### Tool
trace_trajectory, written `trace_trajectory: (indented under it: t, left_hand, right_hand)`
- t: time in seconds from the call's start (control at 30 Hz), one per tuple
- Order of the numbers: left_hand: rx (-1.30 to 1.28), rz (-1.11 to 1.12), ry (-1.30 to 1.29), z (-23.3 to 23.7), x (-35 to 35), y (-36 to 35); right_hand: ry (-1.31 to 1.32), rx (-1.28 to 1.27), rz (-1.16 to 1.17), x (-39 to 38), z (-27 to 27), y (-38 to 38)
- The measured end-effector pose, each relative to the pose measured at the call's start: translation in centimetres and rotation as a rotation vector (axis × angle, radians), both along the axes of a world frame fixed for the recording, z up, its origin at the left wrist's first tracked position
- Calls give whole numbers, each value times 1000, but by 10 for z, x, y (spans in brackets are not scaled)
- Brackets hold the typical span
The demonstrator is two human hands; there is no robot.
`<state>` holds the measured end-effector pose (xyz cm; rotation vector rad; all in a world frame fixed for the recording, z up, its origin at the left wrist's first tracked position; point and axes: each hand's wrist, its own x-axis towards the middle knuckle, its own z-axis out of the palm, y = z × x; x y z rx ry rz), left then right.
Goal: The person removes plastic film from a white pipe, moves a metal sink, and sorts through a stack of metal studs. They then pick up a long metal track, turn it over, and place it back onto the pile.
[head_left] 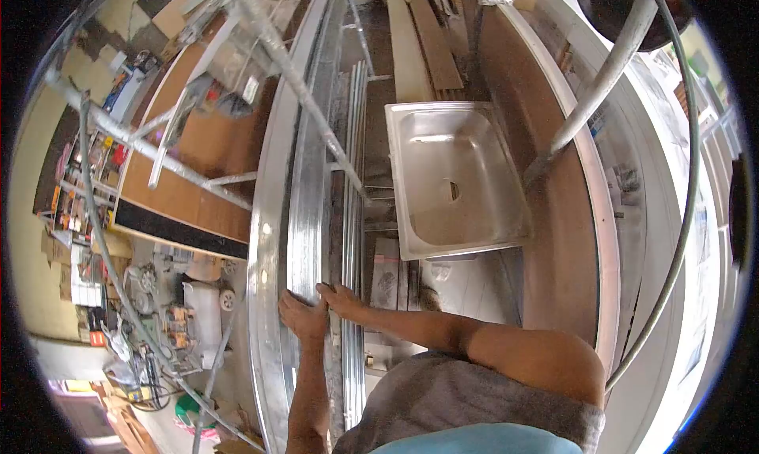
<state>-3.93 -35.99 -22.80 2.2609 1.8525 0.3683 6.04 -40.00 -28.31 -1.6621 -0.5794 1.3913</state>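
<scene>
Long shiny metal channels (307,217) run lengthwise away from me, just left of my body. My left hand (304,315) is closed over the channels, its fingers bent on the bright metal. Close beside it, my right hand (340,302) reaches across from the right with fingers curled at the channels' right edge; the thumbs' exact hold is hard to make out. Thinner metal bars (356,240) lie parallel on the right. A wide pale metal profile (265,296) runs along the left.
A stainless steel sink (451,181) sits on the right, near a brown panel (545,217). Wooden boards (431,43) lie beyond it. Grey metal scaffold tubes (304,98) cross overhead. A brown board (202,161) with black edging stands left, above several tools and machines on the floor.
</scene>
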Motion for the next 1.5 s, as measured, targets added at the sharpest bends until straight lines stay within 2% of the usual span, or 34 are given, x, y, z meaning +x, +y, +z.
trace_trajectory:
  t: [0.1,0.23,0.3,0.33,0.4,0.43,0.47,0.53,0.57,0.63,0.7,0.77,0.83,0.93,1.03,1.1,1.13,1.23,1.37,1.5]
  left_hand:
    - [68,-107,55,4,4,-1]
    - [-113,-189,68,35,-20,-24]
    - [-177,-190,72,38,-34,-33]
    - [-171,-208,27,36,-36,-32]
    - [-151,-211,33,32,-40,-33]
    - [-158,-194,39,31,-48,-41]
    - [-156,-178,29,31,-48,-42]
    - [-176,-118,30,33,-41,-45]
    - [-167,-122,32,35,-41,-45]
    - [-167,-88,-9,33,-36,-45]
    - [-162,-62,-18,31,-35,-46]
    - [-164,-41,3,27,-30,-40]
    - [-73,-170,-97,23,-32,-36]
    - [-34,-184,-151,5,-28,-11]
    - [11,-161,-173,15,-3,3]
    - [59,-206,-159,9,5,19]
    - [85,-207,-165,13,13,23]
    - [158,-168,-149,18,44,38]
    - [138,-158,-162,22,81,62]
    - [89,-183,-150,22,86,70]
  right_hand:
    - [11,48,-21,22,9,0]
    - [-82,-26,30,29,18,-3]
    - [-233,-25,129,40,23,-3]
    - [-217,-32,131,48,22,-8]
    - [-17,155,-60,76,12,-26]
    - [-373,190,-138,98,-26,-25]
    - [-52,145,-456,117,7,-38]
    - [-63,296,-653,180,13,-46]
    - [-208,409,-727,211,-2,-36]
    - [-358,536,-793,256,6,-3]
    - [-48,240,-725,279,80,42]
    - [-76,445,-582,300,58,107]
    - [-69,658,-374,295,89,143]
    - [-130,694,-388,288,132,177]
    - [-254,706,-280,283,169,184]
    - [-340,606,-261,276,195,183]
    - [-223,634,-361,267,203,182]
    - [-156,667,-385,268,191,192]
    - [-219,673,-362,269,195,187]
    - [-159,648,-300,290,184,194]
